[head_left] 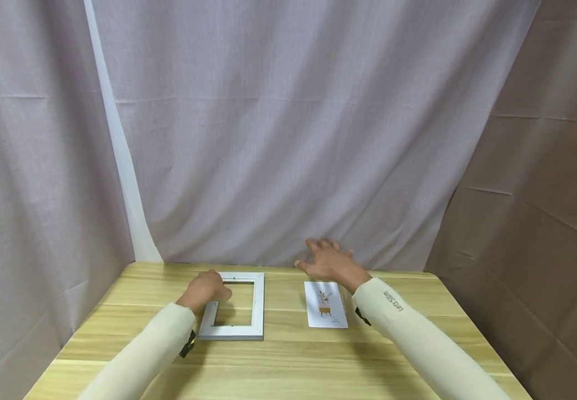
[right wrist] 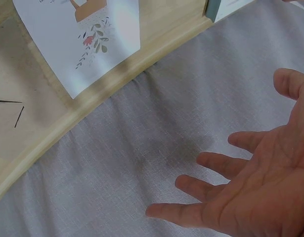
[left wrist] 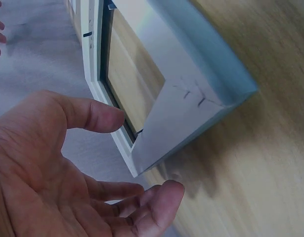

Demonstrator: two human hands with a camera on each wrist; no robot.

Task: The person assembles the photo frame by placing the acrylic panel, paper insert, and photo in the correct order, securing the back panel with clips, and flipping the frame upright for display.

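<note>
Your left hand (head_left: 207, 289) fingers (left wrist: 100, 114) were relaxed, just touching the frame (head_left: 235, 306); right hand (head_left: 329, 261) spread, empty beyond the card (head_left: 325, 304). Grip the frame's rail squarely.

A makeshift recording booth: grey cloth (head_left: 288, 139) hangs across the back and left, brown cardboard (head_left: 543, 194) stands right, a wooden table (head_left: 288, 355) sits below.
</note>
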